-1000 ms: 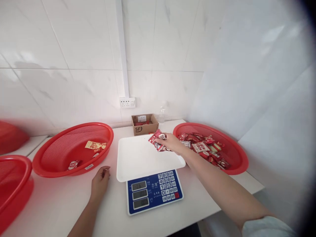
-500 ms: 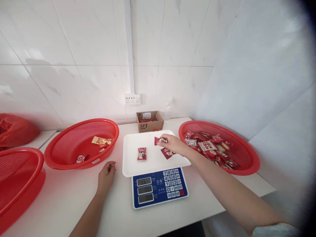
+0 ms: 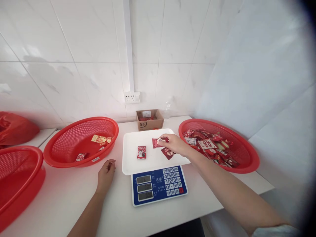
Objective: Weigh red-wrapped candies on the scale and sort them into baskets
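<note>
My right hand pinches a red wrapped candy with a pale label, low over the white scale tray. Under the hand a dark red square packet with pale characters lies on the tray. Further left on the same tray is a red candy with printed figures, untouched. My left hand rests on the table between the left basket and the scale, its fingers curled together and nothing visible in them. In front of the tray sits the blue keypad panel of the scale.
On the right stands a red basket heaped with wrapped candies. Another red basket at left holds several packets, and a third is nearer. A cardboard box, a clear bottle and a red bag are behind.
My right hand has shifted slightly left with the candy, more of which now shows against the tray. My left hand stays in place, and the view has tilted a little.
</note>
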Available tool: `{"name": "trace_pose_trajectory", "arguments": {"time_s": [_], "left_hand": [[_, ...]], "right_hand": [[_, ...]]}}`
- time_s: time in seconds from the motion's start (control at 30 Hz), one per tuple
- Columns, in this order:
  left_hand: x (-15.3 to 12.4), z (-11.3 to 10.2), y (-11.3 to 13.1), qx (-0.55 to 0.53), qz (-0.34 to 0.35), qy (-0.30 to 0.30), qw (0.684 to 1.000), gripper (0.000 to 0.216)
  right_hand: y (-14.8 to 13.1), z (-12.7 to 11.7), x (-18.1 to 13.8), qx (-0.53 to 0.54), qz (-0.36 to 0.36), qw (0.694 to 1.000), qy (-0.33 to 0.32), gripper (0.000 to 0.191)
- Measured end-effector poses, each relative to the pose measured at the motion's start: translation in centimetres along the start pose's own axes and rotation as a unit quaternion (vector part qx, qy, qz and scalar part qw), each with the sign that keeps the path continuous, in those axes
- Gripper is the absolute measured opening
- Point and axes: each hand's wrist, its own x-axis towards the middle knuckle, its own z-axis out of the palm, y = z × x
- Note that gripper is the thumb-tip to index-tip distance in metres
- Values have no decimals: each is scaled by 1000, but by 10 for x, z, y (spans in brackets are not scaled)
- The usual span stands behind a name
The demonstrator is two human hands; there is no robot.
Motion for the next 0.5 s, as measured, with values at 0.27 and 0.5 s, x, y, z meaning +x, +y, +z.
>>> {"name": "trace_pose_trajectory", "arguments": {"time_s": [0.27,0.5], "left_hand": [[-2,1,6,-26,1,14,1000,26],[-37,-14,47,-109,67,132,983,23]], "right_hand": [[2,2,-14,-16,-30,999,19,28],[-1,16,-57,50,-63,990,116,28]]}}
